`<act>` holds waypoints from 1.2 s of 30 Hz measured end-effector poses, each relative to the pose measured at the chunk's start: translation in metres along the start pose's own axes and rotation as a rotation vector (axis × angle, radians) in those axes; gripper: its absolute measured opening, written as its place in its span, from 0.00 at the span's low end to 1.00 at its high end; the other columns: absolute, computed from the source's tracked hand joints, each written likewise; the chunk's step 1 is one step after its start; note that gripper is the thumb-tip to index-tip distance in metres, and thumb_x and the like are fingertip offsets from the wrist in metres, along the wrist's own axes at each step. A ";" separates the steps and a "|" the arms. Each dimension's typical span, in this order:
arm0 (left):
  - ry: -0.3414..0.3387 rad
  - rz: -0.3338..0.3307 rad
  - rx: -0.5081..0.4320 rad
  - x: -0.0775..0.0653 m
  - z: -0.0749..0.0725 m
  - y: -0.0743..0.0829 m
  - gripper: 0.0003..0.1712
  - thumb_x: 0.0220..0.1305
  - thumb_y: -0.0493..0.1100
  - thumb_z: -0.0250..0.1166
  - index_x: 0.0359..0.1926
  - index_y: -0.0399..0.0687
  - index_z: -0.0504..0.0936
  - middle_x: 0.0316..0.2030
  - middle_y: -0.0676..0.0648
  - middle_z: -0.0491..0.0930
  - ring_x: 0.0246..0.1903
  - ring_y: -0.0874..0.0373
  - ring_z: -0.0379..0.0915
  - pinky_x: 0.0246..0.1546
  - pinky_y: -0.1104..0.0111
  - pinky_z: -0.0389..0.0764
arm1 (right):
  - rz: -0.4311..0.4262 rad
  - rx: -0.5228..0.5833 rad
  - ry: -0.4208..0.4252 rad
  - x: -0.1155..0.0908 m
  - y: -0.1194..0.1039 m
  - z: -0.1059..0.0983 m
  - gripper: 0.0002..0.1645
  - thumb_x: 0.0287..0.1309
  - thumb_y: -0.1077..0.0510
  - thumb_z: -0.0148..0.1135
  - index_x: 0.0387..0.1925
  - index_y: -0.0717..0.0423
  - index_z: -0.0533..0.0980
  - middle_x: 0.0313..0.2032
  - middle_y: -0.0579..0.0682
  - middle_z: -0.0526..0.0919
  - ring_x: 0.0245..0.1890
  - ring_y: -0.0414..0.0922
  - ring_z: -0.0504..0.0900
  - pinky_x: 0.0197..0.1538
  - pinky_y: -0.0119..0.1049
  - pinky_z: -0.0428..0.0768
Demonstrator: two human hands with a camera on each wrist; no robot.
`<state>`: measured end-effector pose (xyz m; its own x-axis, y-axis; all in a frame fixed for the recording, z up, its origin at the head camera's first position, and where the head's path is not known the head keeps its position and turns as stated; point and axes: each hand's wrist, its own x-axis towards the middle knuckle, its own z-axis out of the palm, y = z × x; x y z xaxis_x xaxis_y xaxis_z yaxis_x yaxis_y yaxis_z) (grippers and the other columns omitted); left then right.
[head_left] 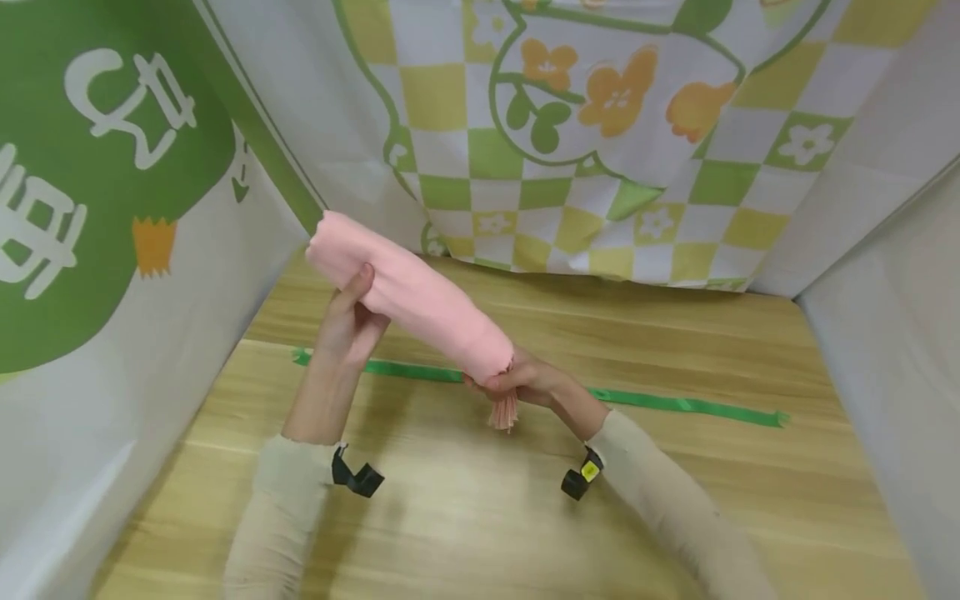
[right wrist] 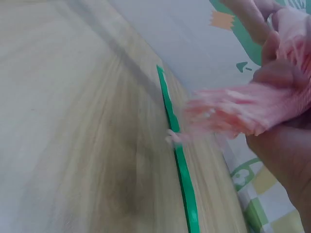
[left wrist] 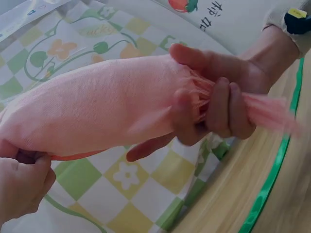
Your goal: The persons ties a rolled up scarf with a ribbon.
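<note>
A pink scarf [head_left: 420, 300], bundled into a long roll with a fringe, is held up above the table, slanting down from upper left to lower right. My left hand [head_left: 348, 321] grips its upper left part, thumb across the near face. The left wrist view shows that hand [left wrist: 24, 187] with fingers curled into the cloth's lower edge. At the lower end my right hand [head_left: 528, 377] holds the scarf where the fringe begins. Its fingers [left wrist: 223, 107] wrap round the gathered strands. Beyond the grip the fringe [right wrist: 228, 109] hangs loose, blurred in the right wrist view.
Below lies a wood-grain table [head_left: 450, 517], with a strip of green tape [head_left: 690, 405] running across it. A green and yellow checked cloth [head_left: 495, 154] hangs behind. White walls [head_left: 900, 275] stand at both sides, the left one printed in green. Each wrist wears a black camera mount [head_left: 358, 478].
</note>
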<state>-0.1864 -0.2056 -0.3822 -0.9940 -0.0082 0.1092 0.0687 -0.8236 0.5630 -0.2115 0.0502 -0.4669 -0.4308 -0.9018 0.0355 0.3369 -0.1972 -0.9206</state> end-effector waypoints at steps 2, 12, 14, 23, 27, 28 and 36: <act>-0.008 -0.034 0.017 0.003 0.001 -0.002 0.21 0.59 0.36 0.73 0.49 0.48 0.73 0.44 0.50 0.78 0.45 0.58 0.75 0.49 0.69 0.76 | 0.070 -0.032 0.078 -0.007 -0.003 0.004 0.39 0.41 0.51 0.83 0.50 0.53 0.67 0.40 0.47 0.79 0.38 0.39 0.77 0.42 0.29 0.77; -0.013 -0.186 0.349 0.015 0.005 -0.017 0.10 0.70 0.39 0.62 0.50 0.47 0.74 0.41 0.52 0.81 0.40 0.60 0.79 0.45 0.71 0.79 | 0.430 -0.103 0.286 -0.037 0.006 0.030 0.10 0.64 0.62 0.62 0.34 0.52 0.68 0.18 0.42 0.65 0.16 0.36 0.58 0.21 0.29 0.60; -0.020 -0.232 0.431 0.019 0.008 -0.022 0.08 0.72 0.39 0.59 0.50 0.45 0.73 0.38 0.52 0.83 0.37 0.61 0.80 0.42 0.72 0.81 | 0.491 -0.114 0.316 -0.043 0.013 0.036 0.13 0.65 0.58 0.62 0.30 0.51 0.66 0.16 0.41 0.61 0.16 0.36 0.58 0.20 0.28 0.59; -0.076 -0.422 0.654 0.049 0.017 -0.070 0.08 0.74 0.41 0.55 0.47 0.41 0.72 0.33 0.54 0.83 0.32 0.63 0.81 0.37 0.74 0.82 | 0.532 -0.021 0.377 -0.068 0.039 0.062 0.17 0.71 0.51 0.55 0.26 0.48 0.63 0.14 0.40 0.59 0.12 0.32 0.55 0.17 0.25 0.56; -0.102 -0.503 0.706 0.060 0.016 -0.097 0.09 0.75 0.43 0.55 0.47 0.41 0.73 0.32 0.54 0.83 0.32 0.63 0.81 0.37 0.74 0.81 | 0.511 0.058 0.436 -0.081 0.044 0.069 0.21 0.72 0.49 0.53 0.22 0.47 0.61 0.13 0.39 0.59 0.11 0.31 0.56 0.16 0.23 0.56; -0.109 -0.522 0.713 0.063 0.016 -0.104 0.10 0.75 0.43 0.55 0.48 0.41 0.73 0.32 0.54 0.83 0.32 0.63 0.81 0.36 0.74 0.81 | 0.500 0.084 0.455 -0.083 0.045 0.071 0.22 0.72 0.49 0.52 0.21 0.47 0.60 0.13 0.39 0.59 0.10 0.31 0.56 0.16 0.23 0.56; -0.064 -0.664 0.751 0.077 0.013 -0.158 0.14 0.75 0.45 0.55 0.47 0.37 0.74 0.28 0.51 0.82 0.29 0.62 0.80 0.32 0.72 0.82 | 0.458 0.231 0.546 -0.090 0.059 0.088 0.24 0.74 0.51 0.47 0.19 0.46 0.58 0.12 0.38 0.58 0.09 0.30 0.57 0.16 0.23 0.56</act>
<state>-0.2722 -0.0682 -0.4522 -0.8455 0.3715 -0.3836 -0.4405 -0.0793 0.8943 -0.0788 0.0861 -0.4899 -0.5394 -0.6059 -0.5848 0.7236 0.0216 -0.6898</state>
